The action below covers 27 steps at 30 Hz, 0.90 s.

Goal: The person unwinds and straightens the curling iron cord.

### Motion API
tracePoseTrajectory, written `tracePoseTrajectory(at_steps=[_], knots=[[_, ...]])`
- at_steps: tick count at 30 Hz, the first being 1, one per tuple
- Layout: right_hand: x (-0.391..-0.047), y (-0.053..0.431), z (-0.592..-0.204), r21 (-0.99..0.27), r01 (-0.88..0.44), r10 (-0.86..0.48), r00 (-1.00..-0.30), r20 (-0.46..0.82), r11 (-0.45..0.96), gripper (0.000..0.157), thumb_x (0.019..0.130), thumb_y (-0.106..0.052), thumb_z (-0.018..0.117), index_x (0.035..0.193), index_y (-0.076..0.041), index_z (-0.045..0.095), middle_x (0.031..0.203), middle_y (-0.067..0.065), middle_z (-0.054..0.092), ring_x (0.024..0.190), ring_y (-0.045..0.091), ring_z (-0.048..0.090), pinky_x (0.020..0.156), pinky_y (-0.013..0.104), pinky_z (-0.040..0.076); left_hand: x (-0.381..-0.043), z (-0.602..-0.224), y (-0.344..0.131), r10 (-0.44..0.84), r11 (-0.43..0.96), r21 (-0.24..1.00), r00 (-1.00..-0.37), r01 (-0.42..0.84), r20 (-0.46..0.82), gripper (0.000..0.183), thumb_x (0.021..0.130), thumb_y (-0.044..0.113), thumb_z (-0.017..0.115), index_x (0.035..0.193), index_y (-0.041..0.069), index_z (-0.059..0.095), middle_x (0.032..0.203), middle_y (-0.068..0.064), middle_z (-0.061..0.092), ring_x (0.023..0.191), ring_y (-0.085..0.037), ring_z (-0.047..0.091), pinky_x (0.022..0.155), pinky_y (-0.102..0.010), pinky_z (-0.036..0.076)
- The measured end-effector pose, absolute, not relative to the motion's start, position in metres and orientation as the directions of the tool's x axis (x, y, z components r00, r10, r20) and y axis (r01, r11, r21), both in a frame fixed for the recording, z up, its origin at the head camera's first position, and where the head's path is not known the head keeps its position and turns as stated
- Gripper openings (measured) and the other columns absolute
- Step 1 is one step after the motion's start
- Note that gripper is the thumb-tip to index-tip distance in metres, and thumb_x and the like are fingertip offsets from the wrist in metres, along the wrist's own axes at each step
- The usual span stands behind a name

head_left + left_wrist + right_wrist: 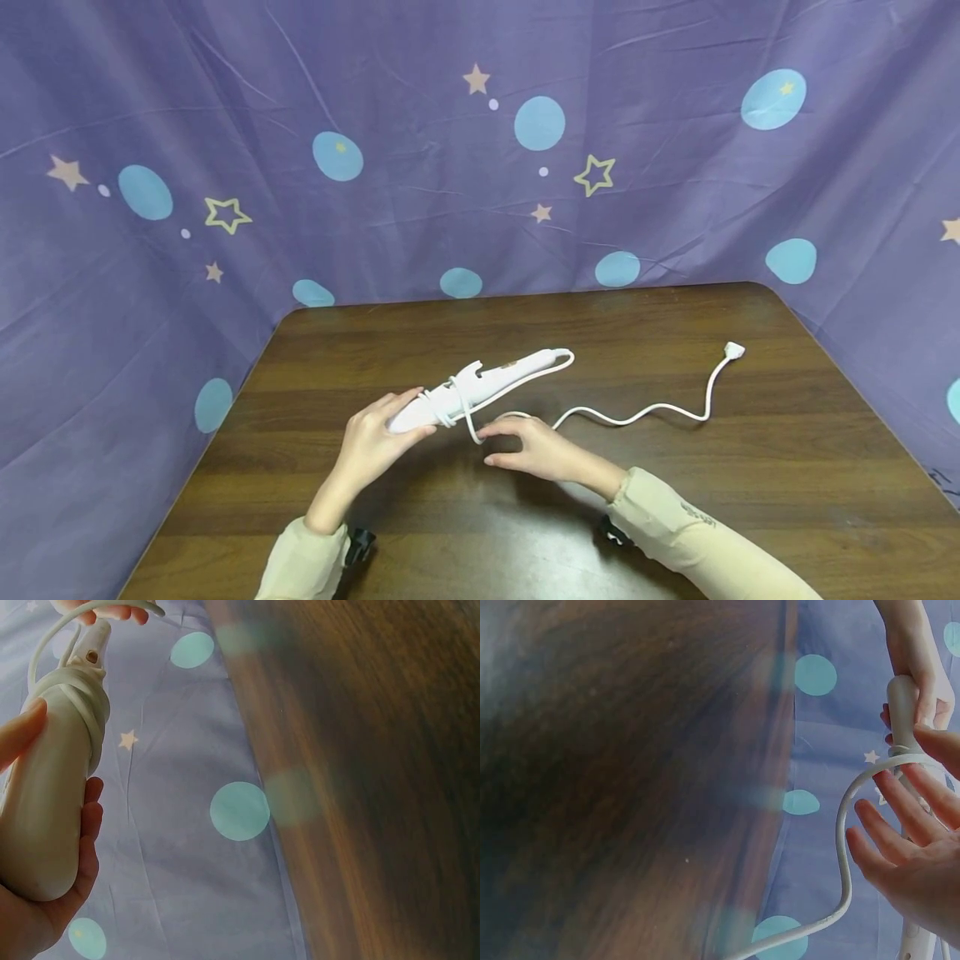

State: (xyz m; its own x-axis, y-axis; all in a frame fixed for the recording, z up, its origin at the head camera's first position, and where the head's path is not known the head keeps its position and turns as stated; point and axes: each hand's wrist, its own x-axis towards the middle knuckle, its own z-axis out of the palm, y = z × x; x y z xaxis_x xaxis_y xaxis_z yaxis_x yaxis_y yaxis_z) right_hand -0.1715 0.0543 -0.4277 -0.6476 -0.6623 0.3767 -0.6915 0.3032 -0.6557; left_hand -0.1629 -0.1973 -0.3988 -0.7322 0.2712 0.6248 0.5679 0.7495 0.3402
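Note:
A white curling iron [487, 383] is held above the table at a slant, its cord [467, 408] wound round its middle. The left hand [375, 433] grips the broad, rounded end, thumb on one side and fingers on the other; in the left wrist view that smooth end [45, 817] fills the palm. Just below the windings is the right hand [536, 450], fingers extended and thumb apart. In the right wrist view, the cord [845, 847] runs across its fingertips. From there the cord trails right over the table to a white plug [734, 351].
A dark brown wooden table [360, 342] lies under both hands. Behind it and at the sides hangs a purple curtain [420, 225] printed with stars and blue spots. Black straps or mounts [360, 547] show near the wrists.

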Motion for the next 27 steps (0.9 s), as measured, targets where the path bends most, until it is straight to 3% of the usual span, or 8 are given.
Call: tracePoseTrajectory(at_steps=[10, 14, 19, 27], knots=[[-0.168, 0.057, -0.427, -0.76, -0.62, -0.568, -0.704, 0.427, 0.196, 0.008, 0.08, -0.008, 0.064, 0.087, -0.005, 0.064, 0.083, 0.004, 0.065, 0.081, 0.013, 0.06, 0.075, 0.03, 0.046, -0.163, -0.4, -0.196, 0.271, 0.746, 0.339, -0.727, 0.573, 0.631, 0.054, 0.056, 0.029, 0.081, 0.104, 0.01, 0.066, 0.078, -0.002, 0.063, 0.058, -0.005, 0.045, 0.05, -0.023, 0.036], [-0.166, 0.06, -0.419, -0.728, -0.665, -0.505, -0.692, 0.516, 0.167, 0.01, 0.079, -0.002, 0.063, 0.089, -0.002, 0.064, 0.082, 0.007, 0.063, 0.078, 0.013, 0.059, 0.072, 0.026, 0.048, -0.163, -0.401, -0.197, 0.272, 0.747, 0.335, -0.723, 0.575, 0.635, 0.054, 0.055, 0.029, 0.081, 0.103, 0.009, 0.066, 0.08, -0.004, 0.064, 0.06, -0.007, 0.047, 0.051, -0.025, 0.038], [-0.169, 0.068, -0.405, -0.634, -0.738, -0.441, -0.661, 0.607, 0.233, 0.015, 0.077, -0.001, 0.065, 0.091, -0.001, 0.066, 0.082, 0.005, 0.063, 0.076, 0.013, 0.058, 0.069, 0.027, 0.047, -0.162, -0.401, -0.198, 0.274, 0.75, 0.325, -0.717, 0.577, 0.641, 0.054, 0.055, 0.029, 0.081, 0.102, 0.009, 0.066, 0.086, -0.008, 0.066, 0.067, -0.016, 0.057, 0.056, -0.031, 0.042], [-0.18, 0.075, -0.386, -0.598, -0.756, -0.377, -0.653, 0.657, 0.266, 0.013, 0.076, 0.001, 0.065, 0.089, 0.002, 0.067, 0.084, 0.007, 0.065, 0.078, 0.018, 0.059, 0.07, 0.026, 0.048, -0.16, -0.401, -0.198, 0.284, 0.756, 0.323, -0.73, 0.569, 0.622, 0.053, 0.056, 0.029, 0.081, 0.103, 0.01, 0.066, 0.091, -0.011, 0.066, 0.081, -0.028, 0.062, 0.067, -0.04, 0.047]])
